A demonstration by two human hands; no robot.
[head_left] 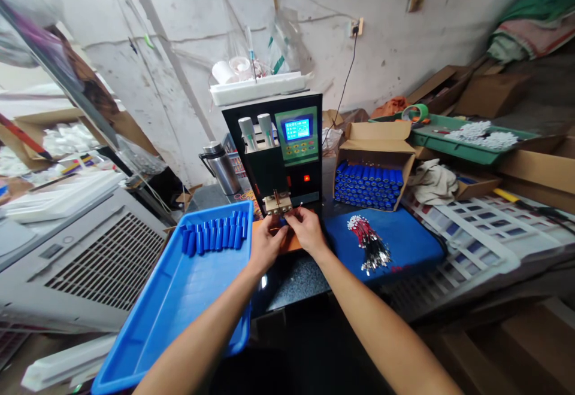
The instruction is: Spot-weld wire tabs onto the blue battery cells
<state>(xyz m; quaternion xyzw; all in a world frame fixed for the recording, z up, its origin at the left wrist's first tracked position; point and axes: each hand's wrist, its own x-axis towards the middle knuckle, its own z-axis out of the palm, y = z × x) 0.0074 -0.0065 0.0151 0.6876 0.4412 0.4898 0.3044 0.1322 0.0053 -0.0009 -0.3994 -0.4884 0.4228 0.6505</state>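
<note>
A black machine [306,191] with a lit display stands against the wall, its metal tips [277,198] low at the front. Right under the tips, my left hand [268,242] and my right hand [307,230] are close together, fingers pinched. A bit of blue shows between them; what they hold is mostly hidden. To the left, a blue tray [179,317] bears rows of blue cylinders [218,233]. On a blue mat [411,242] at the right lies a bundle of red and black wires [369,242] with white connectors.
Behind the mat, an open cardboard box [377,140] is packed with blue cylinders. A steel flask [223,167] stands left of the machine. A green tray [458,143] with white pieces is at the back right. White plastic crates [476,233] stand at the right.
</note>
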